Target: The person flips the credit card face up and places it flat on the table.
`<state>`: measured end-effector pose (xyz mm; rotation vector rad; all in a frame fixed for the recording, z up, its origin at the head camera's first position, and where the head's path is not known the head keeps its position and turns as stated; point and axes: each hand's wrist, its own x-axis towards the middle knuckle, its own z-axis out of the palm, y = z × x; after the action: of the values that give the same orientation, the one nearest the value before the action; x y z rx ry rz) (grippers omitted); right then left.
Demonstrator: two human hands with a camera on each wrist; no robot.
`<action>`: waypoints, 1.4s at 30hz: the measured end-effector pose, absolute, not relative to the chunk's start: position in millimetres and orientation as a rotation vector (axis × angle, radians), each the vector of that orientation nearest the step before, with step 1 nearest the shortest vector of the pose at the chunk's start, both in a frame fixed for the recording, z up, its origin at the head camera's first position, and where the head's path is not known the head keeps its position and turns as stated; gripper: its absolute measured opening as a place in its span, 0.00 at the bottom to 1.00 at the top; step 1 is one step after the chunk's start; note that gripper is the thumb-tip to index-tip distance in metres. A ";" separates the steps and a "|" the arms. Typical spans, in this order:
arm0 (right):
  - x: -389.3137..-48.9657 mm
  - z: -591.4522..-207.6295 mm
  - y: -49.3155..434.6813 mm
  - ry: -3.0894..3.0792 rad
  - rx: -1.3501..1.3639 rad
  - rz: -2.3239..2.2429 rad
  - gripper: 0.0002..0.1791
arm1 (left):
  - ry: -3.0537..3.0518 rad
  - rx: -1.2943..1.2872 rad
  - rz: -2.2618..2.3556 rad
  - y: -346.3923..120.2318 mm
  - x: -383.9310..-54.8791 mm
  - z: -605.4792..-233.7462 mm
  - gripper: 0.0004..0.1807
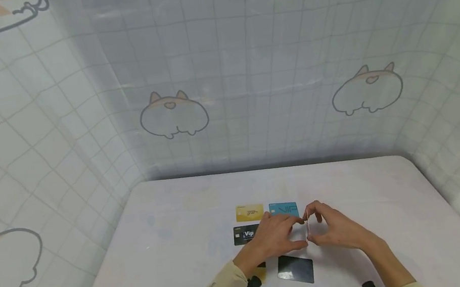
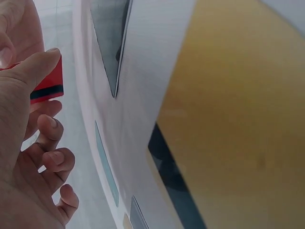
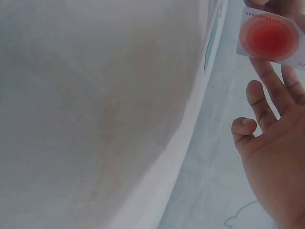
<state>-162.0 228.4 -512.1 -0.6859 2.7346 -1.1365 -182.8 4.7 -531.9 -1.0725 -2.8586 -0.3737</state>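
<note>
Head: shows the held card [image 1: 308, 224] on edge, raised off the worktop [image 1: 174, 245], just right of the blue card [image 1: 279, 206] and to its near side. Pinched from both sides by left hand [image 1: 276, 234] and right hand [image 1: 334, 226], with thumbs toward the near edge, fingertips toward the far one. Around the blue card: yellow card [image 1: 249, 212] just left, black Vip card [image 1: 246, 234] left and nearer, glossy dark card [image 1: 296, 269] nearer, gold card [image 1: 260, 272] nearer-left, partly hidden by the left forearm.

Left wrist: shows a red face with black stripe on the held card. Gripped between left thumb and finger; other fingers loosely curled, off the card.

Right wrist: shows the opposite face, white with red disc, print too blurred to read. Pinched by right hand too, other fingers loose. Just a sliver of the blue card beyond.

Step in hand: looks like turning the card or passing it across, can't tell which. Next move probably calls for releasing one hand cleanly, holding firm with the other. Watch for slipping at the thin edges.
</note>
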 end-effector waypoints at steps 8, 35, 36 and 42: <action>-160.0 -513.7 228.5 2.778 -0.651 -1.058 0.29 | -2.839 -1.057 -0.426 -3.2 -184.5 -532.0 0.32; -183.4 -511.8 215.5 2.990 -0.863 -0.605 0.28 | -2.871 -1.001 -0.445 -26.6 -199.4 -521.7 0.32; -185.5 -511.7 215.5 2.989 -0.867 -0.598 0.28 | -2.868 -0.998 -0.439 -26.3 -201.0 -521.3 0.32; -197.9 -510.9 215.4 2.987 -0.889 -0.564 0.27 | -2.886 -0.969 -0.352 -23.9 -210.2 -518.9 0.31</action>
<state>-197.9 215.4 -510.9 -0.8894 2.9873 -0.5644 -210.2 -23.9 -518.9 -0.9685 -2.8862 -0.3522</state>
